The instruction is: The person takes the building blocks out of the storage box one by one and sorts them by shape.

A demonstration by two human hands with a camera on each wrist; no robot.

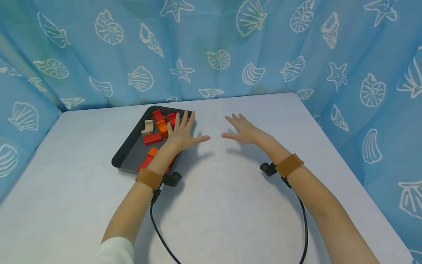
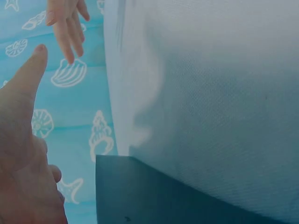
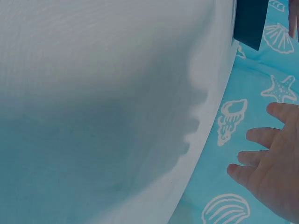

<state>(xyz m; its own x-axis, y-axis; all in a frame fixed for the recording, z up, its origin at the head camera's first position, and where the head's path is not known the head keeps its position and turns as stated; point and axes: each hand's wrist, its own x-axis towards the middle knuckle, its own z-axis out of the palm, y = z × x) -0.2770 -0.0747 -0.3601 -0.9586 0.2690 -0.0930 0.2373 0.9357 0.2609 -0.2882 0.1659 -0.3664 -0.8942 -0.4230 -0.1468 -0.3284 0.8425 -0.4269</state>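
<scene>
Your left hand (image 1: pixel 181 137) hovers, fingers spread, above the dark tray's (image 1: pixel 132 157) right side; your right hand (image 1: pixel 244 131), fingers extended, hangs right of it. Red blocks (image 1: pixel 152 138) lie inside.

We get a bright, evenly lit head view, where the left hand (image 1: pixel 181 137) and right hand (image 1: pixel 244 131) cast soft shadows (image 1: pixel 197 159) on the white tablecloth (image 1: pixel 230 212). Both wrist views look dimmer to us, hazy and blue-tinted, with broad, fuzzy shadows darkening the white tablecloth.
</scene>
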